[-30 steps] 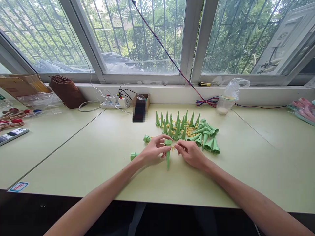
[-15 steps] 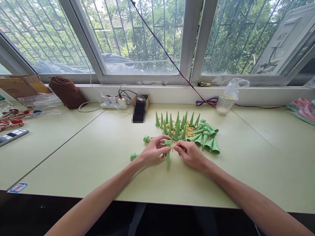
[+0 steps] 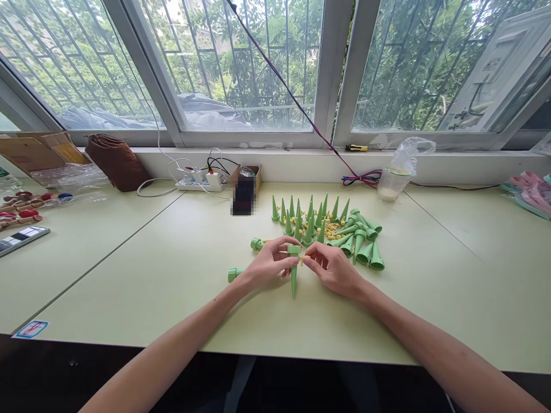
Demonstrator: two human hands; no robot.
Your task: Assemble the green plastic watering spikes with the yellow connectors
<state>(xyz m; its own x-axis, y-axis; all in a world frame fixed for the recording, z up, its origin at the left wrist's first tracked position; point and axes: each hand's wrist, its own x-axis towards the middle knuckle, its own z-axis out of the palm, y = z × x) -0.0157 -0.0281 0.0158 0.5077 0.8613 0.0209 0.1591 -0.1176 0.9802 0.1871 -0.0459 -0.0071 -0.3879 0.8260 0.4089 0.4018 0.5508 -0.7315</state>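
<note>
My left hand (image 3: 270, 261) grips a green plastic watering spike (image 3: 293, 275), its ridged cap up and its pointed tip down. At the spike's right side, my right hand (image 3: 336, 268) pinches a small yellow valve piece (image 3: 302, 260) between thumb and fingertips. Whether that piece is seated in the spike, I cannot tell. Beyond my hands, several green spikes (image 3: 308, 230) stand point up, with small yellow pieces (image 3: 333, 228) scattered among them. To their right lies a pile of loose green spikes (image 3: 364, 244). Two more capped spikes, one a green spike (image 3: 235, 274), lie left, partly behind my left hand.
Along the back are a power strip (image 3: 200, 182), a small cardboard box (image 3: 255, 176), a coiled cable (image 3: 361, 177) and a plastic cup with a bag (image 3: 394, 182). A brown pouch (image 3: 116, 162) and a phone-like device (image 3: 23, 240) lie at left.
My right hand's fingers have shifted slightly around the yellow piece. The left hand and its spike stay in place.
</note>
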